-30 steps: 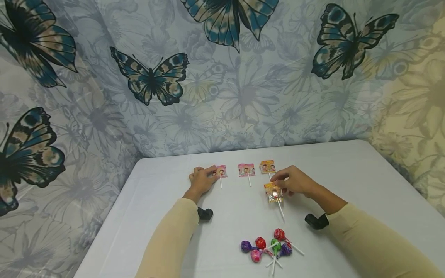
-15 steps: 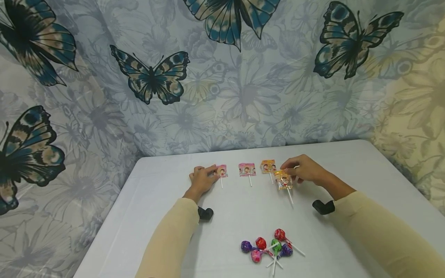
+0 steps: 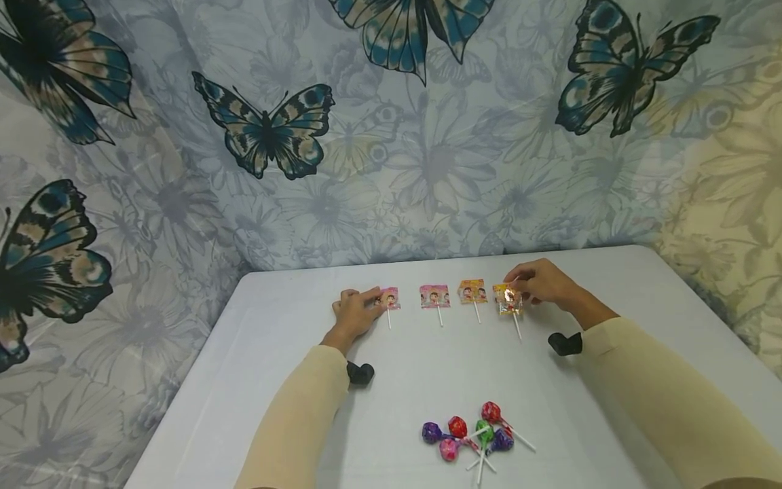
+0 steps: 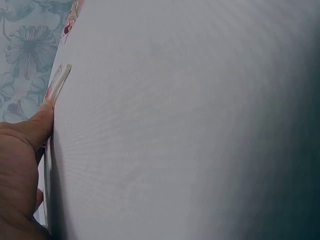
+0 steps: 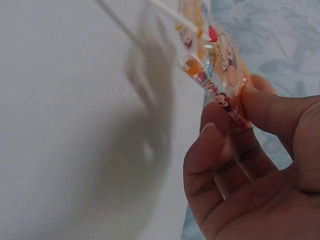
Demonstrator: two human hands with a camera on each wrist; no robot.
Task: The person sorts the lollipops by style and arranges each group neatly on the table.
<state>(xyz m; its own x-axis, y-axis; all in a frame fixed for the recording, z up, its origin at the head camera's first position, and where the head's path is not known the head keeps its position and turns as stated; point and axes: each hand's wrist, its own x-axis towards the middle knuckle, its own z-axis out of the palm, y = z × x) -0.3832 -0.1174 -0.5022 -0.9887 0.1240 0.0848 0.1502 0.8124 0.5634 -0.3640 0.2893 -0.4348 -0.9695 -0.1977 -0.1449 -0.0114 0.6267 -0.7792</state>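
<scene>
At the right end of a row of flat-wrapped lollipops, my right hand [image 3: 545, 282] pinches an orange-wrapped lollipop [image 3: 508, 299] by the edge of its wrapper. The right wrist view shows the thumb and fingertips on that wrapper [image 5: 220, 65], held off the white surface, its shadow falling beside it. My left hand [image 3: 354, 314] holds the edge of a pink-wrapped lollipop [image 3: 390, 299] at the row's left end. In the left wrist view the thumb [image 4: 40, 125] lies on this wrapper; the other fingers are mostly hidden. Between the hands lie another pink lollipop [image 3: 434, 297] and another orange lollipop [image 3: 473, 291].
A loose pile of round lollipops lies near the front of the white table [image 3: 244, 380]: purple [image 3: 432, 432], red [image 3: 457, 426], pink [image 3: 449, 449] and green [image 3: 484, 430] among them. A butterfly-patterned cloth [image 3: 427, 176] hangs behind the table.
My right hand has carried the orange lollipop away from me and to the right, from in front of the other orange one to beside it. The left hand has stayed in place.
</scene>
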